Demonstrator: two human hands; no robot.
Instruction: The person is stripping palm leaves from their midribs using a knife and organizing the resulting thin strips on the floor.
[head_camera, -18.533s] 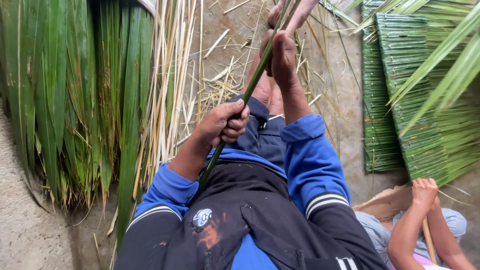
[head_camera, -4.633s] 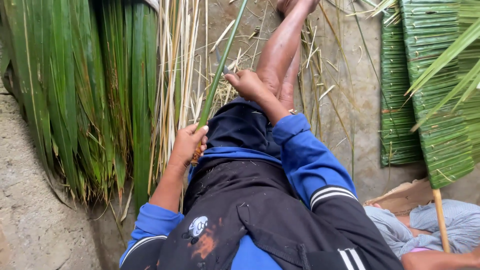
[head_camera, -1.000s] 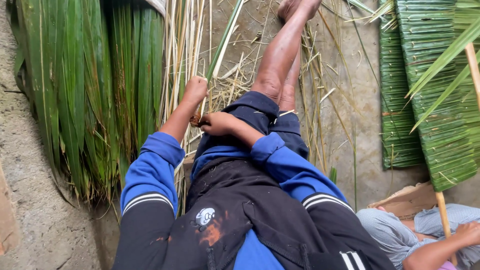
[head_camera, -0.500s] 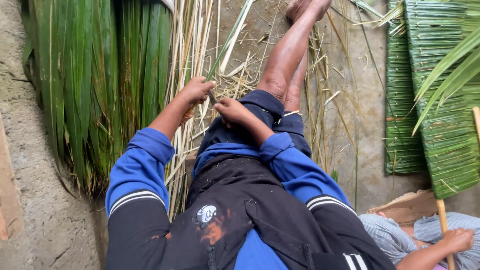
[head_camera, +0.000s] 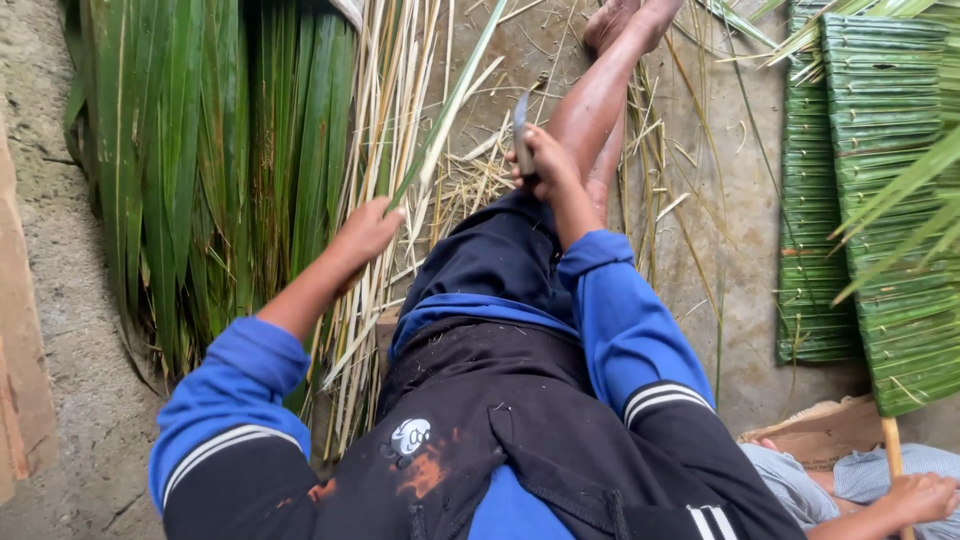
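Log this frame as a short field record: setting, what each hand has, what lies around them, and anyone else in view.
Setting: person seated on a concrete floor, legs stretched forward
Left hand: closed around a long green leaf strip that slants up and away
Right hand: closed around a small knife, blade pointing up
Left of the legs: bundle of green palm leaves, pale dry stalks beside it
Right side: woven green leaf panels
Other person: a hand at bottom right on a wooden stick
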